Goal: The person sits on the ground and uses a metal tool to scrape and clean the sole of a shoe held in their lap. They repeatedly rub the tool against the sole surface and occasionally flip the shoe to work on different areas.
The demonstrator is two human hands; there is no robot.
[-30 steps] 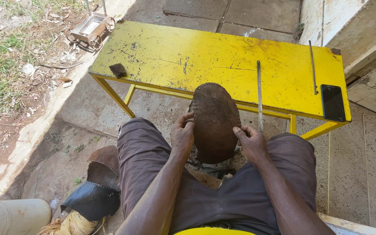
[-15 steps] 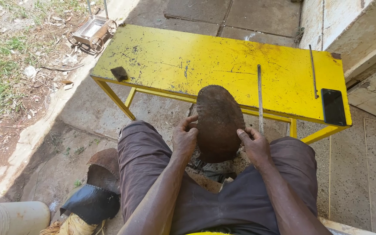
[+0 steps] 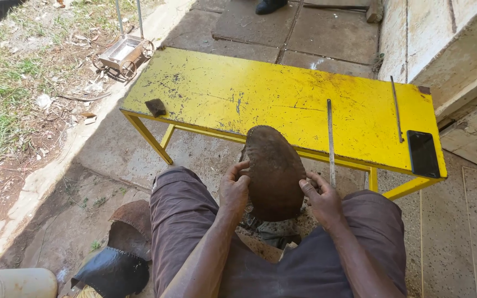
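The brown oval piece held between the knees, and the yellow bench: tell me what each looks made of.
Brown oval piece: probably leather, matte and scuffed, with a line of small dots around the rim that may be stitch holes. Both hands, left and right, grip its edges. Yellow bench: likely painted metal, with thin angled legs and chipped, scratched, dark-stained paint.

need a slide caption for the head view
Seated person's left hand and right hand grip a brown shoe sole before a yellow bench.
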